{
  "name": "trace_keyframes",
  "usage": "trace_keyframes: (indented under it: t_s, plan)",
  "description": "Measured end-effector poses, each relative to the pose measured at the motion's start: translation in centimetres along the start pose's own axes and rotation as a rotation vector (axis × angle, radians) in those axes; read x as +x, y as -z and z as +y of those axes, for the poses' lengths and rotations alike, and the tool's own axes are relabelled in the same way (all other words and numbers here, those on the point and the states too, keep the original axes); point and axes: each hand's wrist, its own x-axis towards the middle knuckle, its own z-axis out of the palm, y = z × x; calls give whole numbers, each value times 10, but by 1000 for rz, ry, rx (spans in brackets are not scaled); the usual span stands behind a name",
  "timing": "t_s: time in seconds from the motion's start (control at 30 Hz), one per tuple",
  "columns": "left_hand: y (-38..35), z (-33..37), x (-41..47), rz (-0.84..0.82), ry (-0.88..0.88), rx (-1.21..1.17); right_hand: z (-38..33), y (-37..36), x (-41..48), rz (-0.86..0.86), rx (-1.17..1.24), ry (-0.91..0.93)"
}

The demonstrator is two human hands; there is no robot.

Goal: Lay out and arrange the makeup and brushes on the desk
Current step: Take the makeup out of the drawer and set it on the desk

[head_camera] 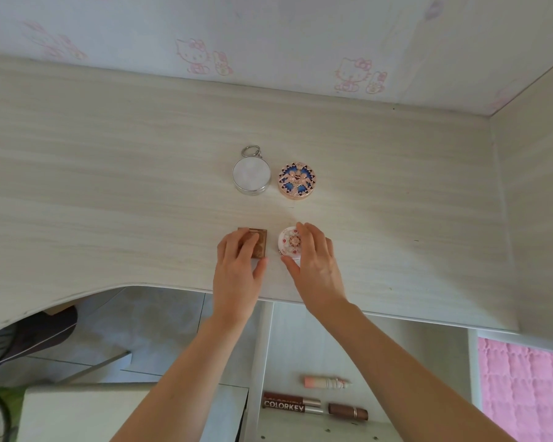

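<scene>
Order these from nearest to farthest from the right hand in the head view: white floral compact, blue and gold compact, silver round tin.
1. White floral compact, partly under the right hand.
2. Blue and gold compact, straight beyond the fingers.
3. Silver round tin, beyond and to the left.

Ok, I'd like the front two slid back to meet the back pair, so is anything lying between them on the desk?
Nothing visible. The left hand holds the brown square compact, the right hand the white round compact; the desk strip up to the silver compact and the blue-and-gold compact shows only bare wood.
</scene>
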Motion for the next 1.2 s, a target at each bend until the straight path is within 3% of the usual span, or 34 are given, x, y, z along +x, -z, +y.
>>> trace_keyframes:
  t_s: [0.6,0.93,1.2]
  plan:
    - [-10,-1,48,-8,9,-16,1,1,43,21,23,34]
    - [-7,3,39,-29,3,8,1,9,38,2,62,3]
    - [8,22,-1,-10,-30,-6,19,30,-6,11,-55,59]
